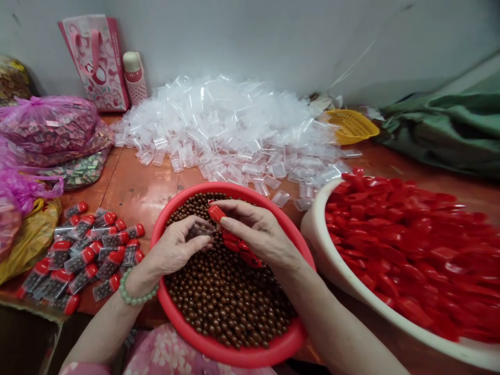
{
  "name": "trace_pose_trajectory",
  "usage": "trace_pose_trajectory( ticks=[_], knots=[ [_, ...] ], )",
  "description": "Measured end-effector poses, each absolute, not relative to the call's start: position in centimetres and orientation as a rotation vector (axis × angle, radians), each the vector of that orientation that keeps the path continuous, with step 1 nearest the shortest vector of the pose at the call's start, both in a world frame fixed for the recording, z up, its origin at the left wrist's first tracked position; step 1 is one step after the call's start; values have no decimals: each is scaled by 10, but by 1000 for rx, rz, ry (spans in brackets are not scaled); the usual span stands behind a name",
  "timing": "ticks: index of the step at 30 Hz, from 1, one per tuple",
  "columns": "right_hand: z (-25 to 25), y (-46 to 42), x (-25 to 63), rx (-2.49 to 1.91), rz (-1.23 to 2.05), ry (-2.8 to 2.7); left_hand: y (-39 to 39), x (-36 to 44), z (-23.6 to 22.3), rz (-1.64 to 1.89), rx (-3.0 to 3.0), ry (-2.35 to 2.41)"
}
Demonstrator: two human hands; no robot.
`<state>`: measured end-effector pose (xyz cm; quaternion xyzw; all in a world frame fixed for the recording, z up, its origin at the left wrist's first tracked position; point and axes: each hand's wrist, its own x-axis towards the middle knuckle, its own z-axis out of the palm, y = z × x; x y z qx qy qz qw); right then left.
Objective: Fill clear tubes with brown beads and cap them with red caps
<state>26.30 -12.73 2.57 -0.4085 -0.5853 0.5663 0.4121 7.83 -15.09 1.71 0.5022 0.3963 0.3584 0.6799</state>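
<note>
Above a red basin [230, 356] of small brown balls [230, 302], my left hand [174, 247] is closed around a small clear plastic container [203, 229], partly hidden by the fingers. My right hand [261, 229] pinches a red cap [216, 213] between thumb and fingers, just right of the container's end and apart from it. Several more red caps [239, 246] show beneath the right palm; whether the hand holds them or they lie on the balls, I cannot tell. To the left lies a pile of filled, red-capped containers [84, 255].
Clear empty containers [234, 120] are heaped at the back, beside a yellow basket [351, 126]. A white tub [332, 245] of red caps [394, 245] stands right. Plastic bags [54, 130], a paper bag [96, 62] and a thermos [135, 78] are left; green cloth [449, 130] lies far right.
</note>
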Motion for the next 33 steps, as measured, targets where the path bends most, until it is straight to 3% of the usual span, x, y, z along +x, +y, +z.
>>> trace_pose_trajectory(
  ticks=[9,23,28,33],
  knots=[
    [11,-131,260,-1030,1192,-1659,-150,83,10,833,1102,895],
    [32,-125,277,-962,944,-1912,-141,81,13,795,980,988],
    [21,-130,262,-982,937,-1748,-141,82,13,725,747,832],
    [6,-146,240,-956,1144,-1540,-144,85,5,706,753,681]
  ],
)
